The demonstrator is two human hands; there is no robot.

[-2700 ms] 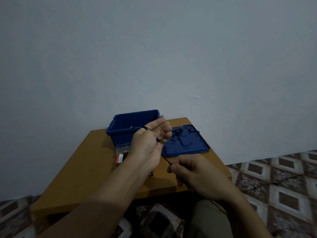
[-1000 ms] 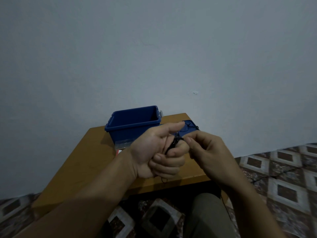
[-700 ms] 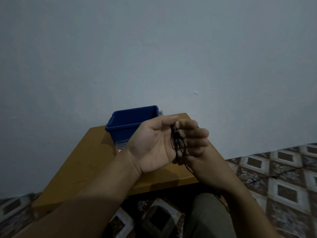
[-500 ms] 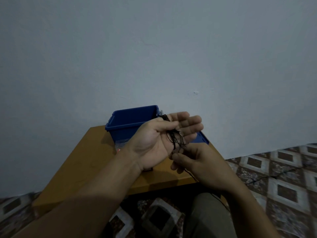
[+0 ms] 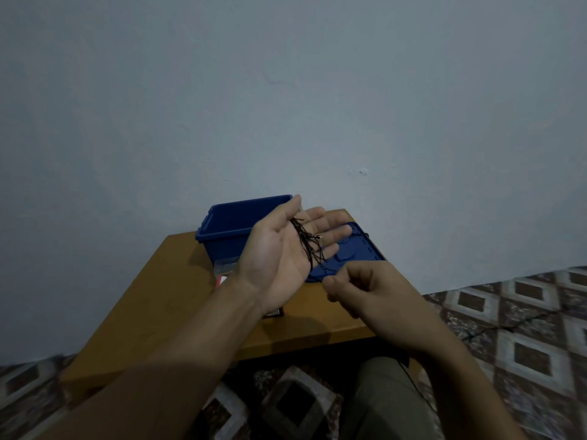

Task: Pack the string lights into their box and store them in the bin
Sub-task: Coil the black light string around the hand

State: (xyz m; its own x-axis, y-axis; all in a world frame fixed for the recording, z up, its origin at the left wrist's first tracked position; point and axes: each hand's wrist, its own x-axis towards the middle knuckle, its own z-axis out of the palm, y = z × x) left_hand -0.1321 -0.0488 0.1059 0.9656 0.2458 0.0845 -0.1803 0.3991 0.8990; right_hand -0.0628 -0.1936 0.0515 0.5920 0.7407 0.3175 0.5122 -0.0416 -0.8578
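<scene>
Several loops of string lights cross the wide-open left hand, right hand grip pinching their free run; boxing and bin storage pending.

The bin and its lid are smooth blue plastic with a faint sheen. The tabletop looks like smooth, matt orange-brown wood. The string lights are thin black wire, and the wall is matt paint.

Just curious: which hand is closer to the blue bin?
Left. The left hand, string lights across its palm, is raised just in front of the bin; the right hand is nearer the person, off to the bin's right.
</scene>
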